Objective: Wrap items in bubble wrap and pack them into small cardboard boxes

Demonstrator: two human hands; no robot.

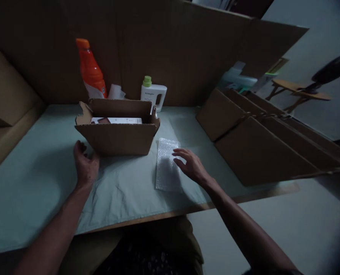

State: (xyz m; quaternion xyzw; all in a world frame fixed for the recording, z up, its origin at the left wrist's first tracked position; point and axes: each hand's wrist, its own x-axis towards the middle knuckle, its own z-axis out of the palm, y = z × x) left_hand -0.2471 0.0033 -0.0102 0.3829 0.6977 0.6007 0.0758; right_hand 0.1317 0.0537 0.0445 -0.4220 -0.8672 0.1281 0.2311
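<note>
An open cardboard box [116, 140] stands on the cloth-covered table, with a white carton [125, 120] showing inside it. Beside its left front corner is my left hand [86, 162], fingers apart and slightly curled; whether it touches the box I cannot tell. To the right of the box lies a flat bubble-wrap sheet or pouch [165, 173]. My right hand [189, 164] hovers at the wrap's right edge, fingers spread and nothing held.
Behind the box stand an orange bottle [93, 72], a white jug with a green cap [155, 93] and a white roll [116, 91]. A divided cardboard organiser [261, 152] occupies the right side. Cardboard walls [172, 49] enclose the back. The table's front edge [147, 218] runs near my lap.
</note>
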